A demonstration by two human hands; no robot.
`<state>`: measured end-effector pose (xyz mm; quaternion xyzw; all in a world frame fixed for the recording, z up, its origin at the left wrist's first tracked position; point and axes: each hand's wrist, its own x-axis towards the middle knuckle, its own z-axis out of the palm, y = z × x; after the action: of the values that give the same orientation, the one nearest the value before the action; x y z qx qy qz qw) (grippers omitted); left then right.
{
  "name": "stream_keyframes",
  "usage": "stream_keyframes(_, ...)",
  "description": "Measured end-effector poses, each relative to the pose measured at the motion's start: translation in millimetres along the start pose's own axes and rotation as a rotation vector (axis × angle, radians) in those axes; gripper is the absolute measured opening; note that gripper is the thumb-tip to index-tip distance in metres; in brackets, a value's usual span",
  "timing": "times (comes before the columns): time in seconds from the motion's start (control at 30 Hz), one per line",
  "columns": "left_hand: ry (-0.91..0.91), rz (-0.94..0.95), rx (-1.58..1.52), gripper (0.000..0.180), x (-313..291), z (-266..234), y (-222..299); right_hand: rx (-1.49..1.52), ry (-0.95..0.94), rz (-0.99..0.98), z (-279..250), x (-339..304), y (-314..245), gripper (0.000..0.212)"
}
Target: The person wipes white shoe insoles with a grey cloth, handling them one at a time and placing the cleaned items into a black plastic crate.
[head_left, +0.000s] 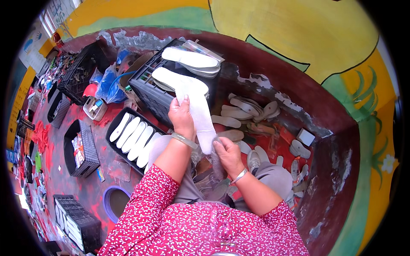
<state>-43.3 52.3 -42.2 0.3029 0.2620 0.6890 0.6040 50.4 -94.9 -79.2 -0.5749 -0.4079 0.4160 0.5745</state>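
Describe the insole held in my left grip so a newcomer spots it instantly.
Find the black crate near the maroon wall, topped with stacks of white insoles. In front, the left grip holds a white insole. Unlike those stacked or in the black tray, it is held up.

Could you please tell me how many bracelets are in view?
2: a pale bangle just below the left hand and a silvery bracelet just below the right hand. Sleeves could hide more.

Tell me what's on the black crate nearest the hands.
Two piles of white insoles lie on the crate, a clear plastic packet behind the farther one. The insole in the left hand hides part of the nearer pile; the surface under both piles is covered.
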Motion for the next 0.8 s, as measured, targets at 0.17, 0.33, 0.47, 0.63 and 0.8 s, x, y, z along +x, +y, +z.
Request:
stream_keyframes(0.17,0.007,0.016,-0.084,0.015,-1,7,6,0.195,-0.022,0.077,-1,-4,-9,0.017)
stream_keyframes(0.33,-0.119,-0.196,-0.201,0.020,-12,20,2,0.273,0.052,0.059,-16,9,-21,0.017)
stream_keyframes(0.47,-0.500,-0.458,0.167,0.019,-36,17,-4,0.108,0.133,-0.067,-33,25,-22,0.017)
stream_keyframes(0.63,-0.539,-0.377,0.434,0.019,-41,19,-7,0.129,0.123,-0.034,-47,29,-30,0.018)
stream_keyframes(0.8,-0.471,-0.419,0.367,0.017,-42,18,-6,0.180,0.079,-0.002,-43,28,-38,0.018)
